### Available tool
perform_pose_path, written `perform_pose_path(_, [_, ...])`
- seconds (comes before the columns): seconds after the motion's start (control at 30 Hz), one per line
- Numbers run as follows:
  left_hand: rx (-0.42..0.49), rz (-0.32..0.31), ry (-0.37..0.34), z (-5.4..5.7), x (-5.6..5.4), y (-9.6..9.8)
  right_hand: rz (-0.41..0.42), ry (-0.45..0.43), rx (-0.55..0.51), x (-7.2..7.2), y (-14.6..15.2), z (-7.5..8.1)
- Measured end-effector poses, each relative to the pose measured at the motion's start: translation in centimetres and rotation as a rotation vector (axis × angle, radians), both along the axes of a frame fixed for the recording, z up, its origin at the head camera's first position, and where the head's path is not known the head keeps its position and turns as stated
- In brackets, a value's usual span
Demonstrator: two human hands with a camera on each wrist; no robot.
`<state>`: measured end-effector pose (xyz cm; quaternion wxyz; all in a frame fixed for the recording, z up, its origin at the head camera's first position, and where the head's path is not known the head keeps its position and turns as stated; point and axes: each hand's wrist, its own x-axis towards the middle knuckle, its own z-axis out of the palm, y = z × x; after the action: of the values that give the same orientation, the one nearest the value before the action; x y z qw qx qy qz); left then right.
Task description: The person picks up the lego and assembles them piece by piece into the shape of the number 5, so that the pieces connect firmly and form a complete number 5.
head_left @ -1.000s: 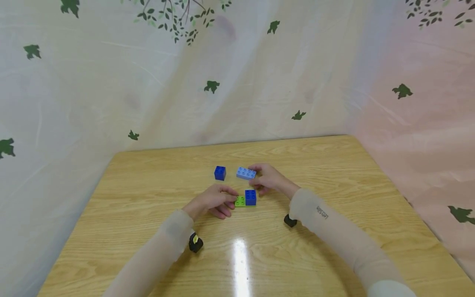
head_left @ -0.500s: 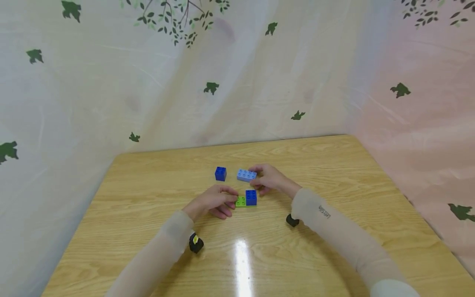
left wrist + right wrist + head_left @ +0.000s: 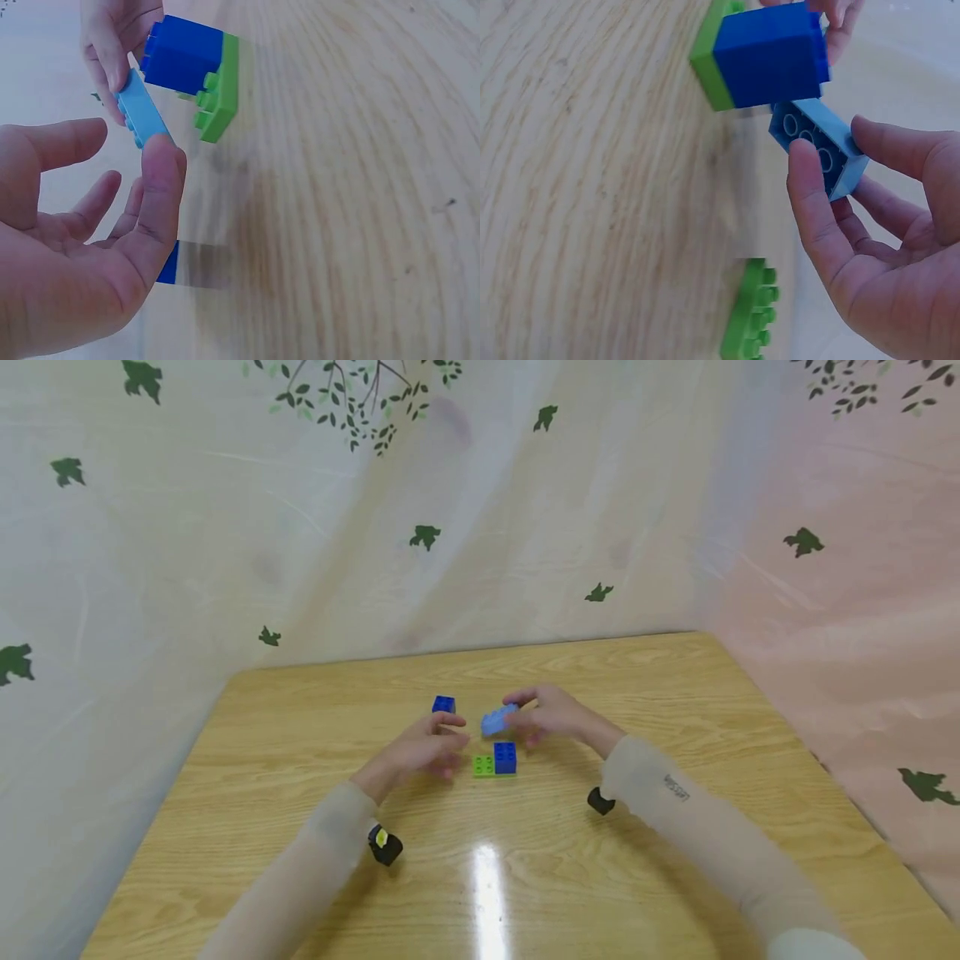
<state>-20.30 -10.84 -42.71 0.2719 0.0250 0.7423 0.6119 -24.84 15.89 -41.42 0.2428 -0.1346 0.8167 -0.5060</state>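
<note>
My right hand (image 3: 558, 714) pinches a light blue toy building brick (image 3: 497, 720) between thumb and fingers. The brick is tilted in the right wrist view, its hollow underside (image 3: 806, 135) showing. My left hand (image 3: 420, 747) is apart from the bricks, fingers loosely bent with nothing between them. Between the hands, a flat green brick (image 3: 483, 766) lies on the table with a dark blue brick (image 3: 505, 757) stacked on its right half. Another dark blue brick (image 3: 444, 703) stands behind my left hand, which partly hides it.
A second green brick (image 3: 750, 311) lies on the wooden table (image 3: 637, 877) in the right wrist view. A black wrist camera (image 3: 385, 845) sits under the left wrist, another camera (image 3: 601, 800) under the right. A leaf-patterned cloth (image 3: 337, 568) hangs behind the table.
My left hand has let go of the green brick and moved back and left. My right hand has picked up the light blue brick and tilted it.
</note>
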Motion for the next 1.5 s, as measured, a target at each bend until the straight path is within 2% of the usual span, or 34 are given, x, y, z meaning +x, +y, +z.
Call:
perform_pose_path(0.23, [0.031, 0.012, 0.07, 1.3, -0.1, -0.3, 0.047, 0.013, -0.061, 0.8, 0.3, 1.9])
perform_pose_path(0.5, [0.091, -0.017, 0.082, 2.1, 0.4, 0.1, 0.107, 0.066, -0.122, 2.4, 0.7, 3.0])
perform_pose_path(0.8, [0.161, -0.087, 0.108, 1.8, 1.2, 0.9, 0.108, 0.179, -0.103, 3.6, 0.7, 2.5])
perform_pose_path(1.03, [0.18, -0.085, 0.133, 1.7, 1.5, 1.1, 0.119, 0.266, -0.062, 4.2, 0.9, 2.1])
perform_pose_path(1.23, [0.166, -0.093, 0.153, 1.3, 1.6, 1.0, 0.156, 0.269, -0.079, 4.5, 1.3, 1.6])
perform_pose_path(1.5, [0.145, -0.08, 0.145, 0.7, 1.7, 0.9, 0.188, 0.25, -0.09, 4.5, 1.5, 0.5])
